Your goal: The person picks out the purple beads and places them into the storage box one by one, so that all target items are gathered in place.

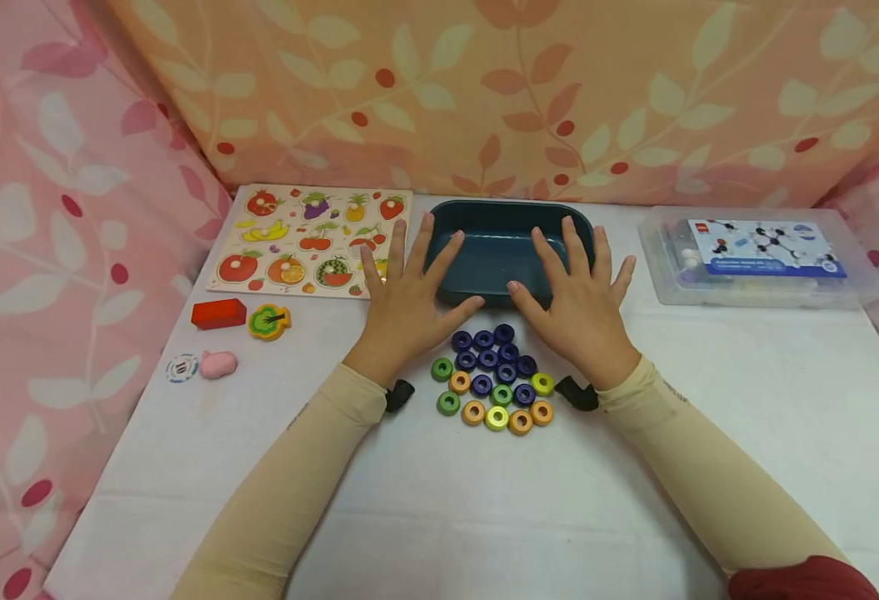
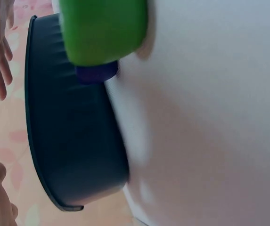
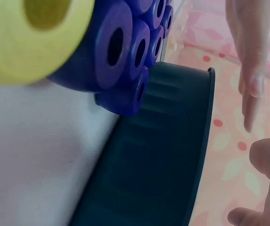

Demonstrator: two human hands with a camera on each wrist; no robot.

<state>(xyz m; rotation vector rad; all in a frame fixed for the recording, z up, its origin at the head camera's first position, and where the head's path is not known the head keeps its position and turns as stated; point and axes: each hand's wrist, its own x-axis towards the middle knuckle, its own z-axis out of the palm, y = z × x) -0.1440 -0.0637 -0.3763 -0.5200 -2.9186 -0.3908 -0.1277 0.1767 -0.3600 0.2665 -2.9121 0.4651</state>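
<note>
Both hands are spread with nothing in them, fingers pointing away from the body. The left hand (image 1: 407, 317) hovers between the fruit board and the dark teal tray (image 1: 484, 283), its fingers overlapping the tray's left end in the head view. My right hand (image 1: 587, 312) mirrors it at the tray's right end. Just in front of the tray lie small beads with centre holes: several purple beads (image 1: 487, 367), orange beads (image 1: 521, 432), green beads (image 1: 449, 412) and yellow beads (image 1: 496, 427). A green bead (image 2: 106, 37) looms large in the left wrist view, a yellow bead (image 3: 73, 52) in the right.
A fruit picture board (image 1: 300, 267) lies back left. In front of it are a red block (image 1: 218, 313), a tree-shaped piece (image 1: 268, 322), a pink pig figure (image 1: 217, 364) and a round token (image 1: 182, 368). At back right sits a clear plastic case (image 1: 754, 287). Patterned cloth (image 1: 484, 100) borders the table.
</note>
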